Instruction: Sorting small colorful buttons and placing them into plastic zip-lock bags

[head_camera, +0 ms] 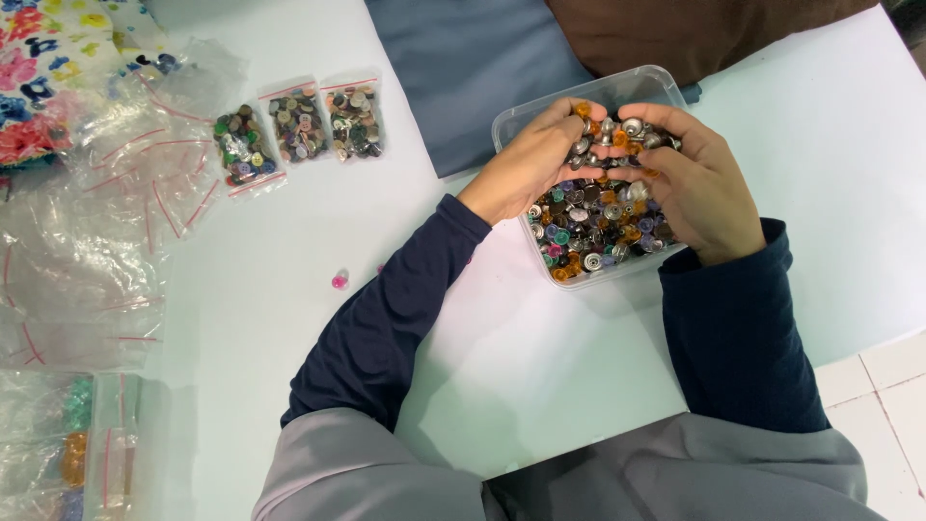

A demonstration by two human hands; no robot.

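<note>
The person sits at a white table [289, 289], both forearms in dark blue sleeves reaching to a clear plastic tub [540, 106] set right of centre. The tub holds a mass of mixed buttons [598, 227]: silver, orange, teal, purple and dark.

Left hand [526, 164]: over the tub's left rim, fingers curled inward and cupped round a clump of buttons raised above the rest. Right hand [699, 183]: over the tub's right side, fingers likewise curled and cupped on the same clump. The fingertips of the two hands meet, or nearly meet, at the far end of the tub; the raised buttons sit between them.

Far left of the tub, well apart from it, three small bags [299, 125] lie side by side, each filled with buttons and closed with a red strip. Left of these, a loose heap of empty bags [106, 222] spreads toward the near edge. A floral cloth [48, 68] lies at the far left corner. One pink bead [340, 281] lies alone on the table, near the left sleeve. A blue cloth [463, 68] lies beyond the tub, a brown one [694, 29] beside it.
</note>
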